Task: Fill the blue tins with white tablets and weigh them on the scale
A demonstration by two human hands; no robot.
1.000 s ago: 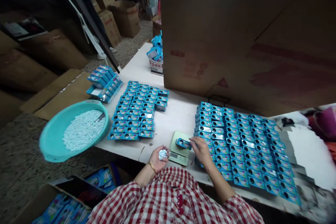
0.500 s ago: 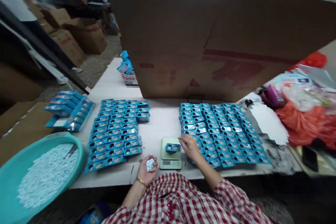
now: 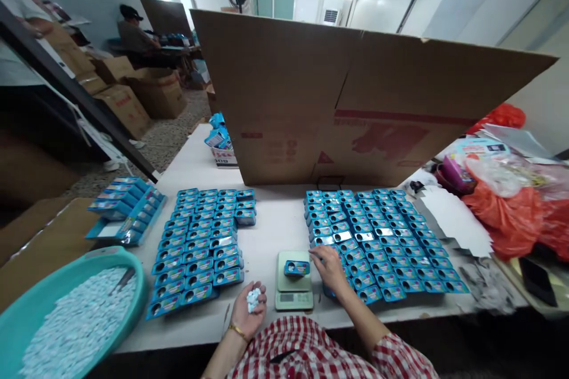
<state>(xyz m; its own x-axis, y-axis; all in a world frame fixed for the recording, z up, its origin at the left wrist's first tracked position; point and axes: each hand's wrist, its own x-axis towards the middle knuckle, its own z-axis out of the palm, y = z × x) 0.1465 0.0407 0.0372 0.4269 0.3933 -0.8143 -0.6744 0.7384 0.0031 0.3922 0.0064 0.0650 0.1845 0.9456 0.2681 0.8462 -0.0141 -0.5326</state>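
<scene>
My left hand [image 3: 249,310] is palm up with its fingers curled round a small heap of pale blue-white tablets [image 3: 253,300]. A small digital scale [image 3: 294,301] sits on the table between my hands. On its plate lies a blue box [image 3: 297,268] with a round hole, pale pieces showing inside. My right hand [image 3: 328,266] hovers at the scale's right edge, apart from the box. Its fingers are bent and drawn together; anything between the tips is too small to make out. To the left, a turquoise basin [image 3: 141,284] holds many tablets and a scoop [image 3: 122,280].
Rows of blue boxes [image 3: 198,263] stand left of the scale, and more rows of boxes [image 3: 377,243] stand to the right. A large cardboard sheet [image 3: 284,100] rises behind. Red plastic bags [image 3: 507,213] and a phone [image 3: 537,280] lie far right. A person [image 3: 133,32] sits in the background.
My view has tilted up, so the table appears lower and the ceiling lights show. Both hands keep nearly the same place around the scale, and the box stays on it.
</scene>
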